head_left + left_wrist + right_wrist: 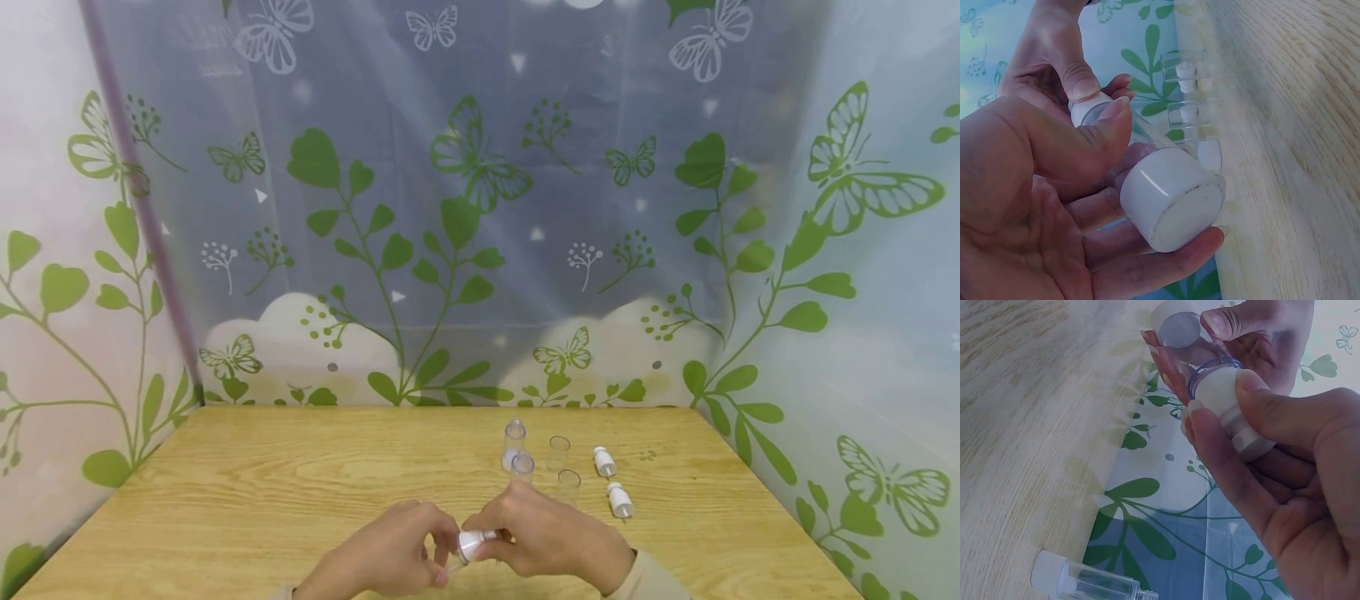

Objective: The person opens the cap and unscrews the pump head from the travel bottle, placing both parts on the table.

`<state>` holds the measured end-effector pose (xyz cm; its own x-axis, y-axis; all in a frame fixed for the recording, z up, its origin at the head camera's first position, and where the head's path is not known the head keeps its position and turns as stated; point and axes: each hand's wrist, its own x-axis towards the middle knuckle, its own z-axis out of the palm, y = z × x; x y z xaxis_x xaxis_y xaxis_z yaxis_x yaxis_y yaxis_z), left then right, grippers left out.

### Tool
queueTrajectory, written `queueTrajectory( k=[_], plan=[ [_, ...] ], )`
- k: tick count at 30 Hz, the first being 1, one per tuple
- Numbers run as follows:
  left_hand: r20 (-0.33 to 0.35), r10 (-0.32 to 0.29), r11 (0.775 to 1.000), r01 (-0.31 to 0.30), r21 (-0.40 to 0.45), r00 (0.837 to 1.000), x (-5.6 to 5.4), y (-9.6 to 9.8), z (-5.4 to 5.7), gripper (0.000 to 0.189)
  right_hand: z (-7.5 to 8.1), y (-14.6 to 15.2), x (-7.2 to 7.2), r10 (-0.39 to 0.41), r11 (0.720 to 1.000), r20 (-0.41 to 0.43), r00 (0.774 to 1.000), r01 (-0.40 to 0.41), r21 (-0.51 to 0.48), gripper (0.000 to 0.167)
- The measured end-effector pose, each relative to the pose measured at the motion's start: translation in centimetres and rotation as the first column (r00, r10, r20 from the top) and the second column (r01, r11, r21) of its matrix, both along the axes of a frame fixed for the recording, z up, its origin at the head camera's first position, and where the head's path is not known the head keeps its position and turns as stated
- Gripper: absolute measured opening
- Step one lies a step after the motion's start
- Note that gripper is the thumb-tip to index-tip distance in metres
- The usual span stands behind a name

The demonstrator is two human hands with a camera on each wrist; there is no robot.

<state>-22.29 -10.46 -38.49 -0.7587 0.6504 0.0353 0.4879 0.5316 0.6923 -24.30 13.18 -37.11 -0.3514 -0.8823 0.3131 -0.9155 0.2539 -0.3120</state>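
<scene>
Low over the table's near side, my left hand (393, 546) grips a small clear bottle (1150, 132) with a thick white base (1172, 200). The thumb lies along its clear body and the fingers curl beneath it. My right hand (543, 533) pinches a white pump top (1219, 394) between thumb and fingers. That top sits at the bottle's clear rim (1194, 380), in line with the body. The bottle is tilted, white base toward the left hand's fingertips. In the head view, the hands hide most of it.
Behind my right hand stand two clear bottles, one farther back (514, 442) and one nearer (522, 465). Beside them are two clear open cylinders (558, 454) (569, 482). Farther right are two white pump tops (604, 461) (619, 500). Printed curtains enclose the wooden table (300, 467).
</scene>
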Motion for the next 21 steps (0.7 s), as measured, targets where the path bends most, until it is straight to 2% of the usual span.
queueTrajectory(
  k=[21],
  plan=[
    [0.004,-0.016,1.0,0.016,-0.005,1.0,-0.04,-0.26,0.17,0.028,-0.23,-0.12,-0.12,0.003,1.0,-0.018,1.0,-0.003,-0.001,0.015]
  ],
)
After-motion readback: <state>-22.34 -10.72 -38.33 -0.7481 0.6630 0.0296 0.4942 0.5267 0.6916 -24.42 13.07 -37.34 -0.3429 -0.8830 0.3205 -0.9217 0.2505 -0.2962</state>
